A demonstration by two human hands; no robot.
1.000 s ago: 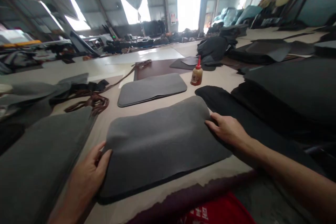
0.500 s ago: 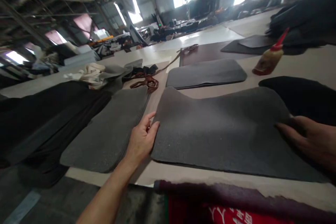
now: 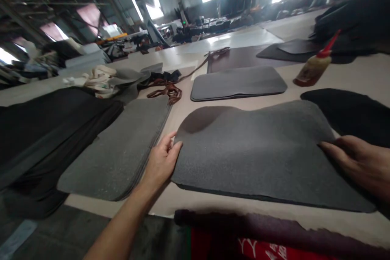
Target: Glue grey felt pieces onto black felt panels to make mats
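A large dark grey sheet (image 3: 250, 154) with rounded corners lies in front of me, its far edge bowed upward and its far left corner folded over. At its left edge, my left hand (image 3: 163, 158) pinches it between thumb and fingers. My right hand (image 3: 356, 158) grips the right edge, thumb on top and the other fingertips hidden beneath. Another layer shows under the near edge. Left of my left hand rests a stack of similar grey sheets (image 3: 115, 150). Beyond the held sheet sits a smaller grey stack (image 3: 237, 83).
A red-tipped glue bottle (image 3: 312, 69) leans at the right, near a black piece (image 3: 350, 113). Brown straps (image 3: 169, 91) and pale cloth scraps (image 3: 100, 81) lie farther left. Black material (image 3: 51, 130) covers the far left. A dark purple roll (image 3: 243, 227) runs along the near edge.
The sheet's far left corner, raised before, has folded over toward me. Both hands keep their hold. The view has shifted slightly, moving the left stack leftward.
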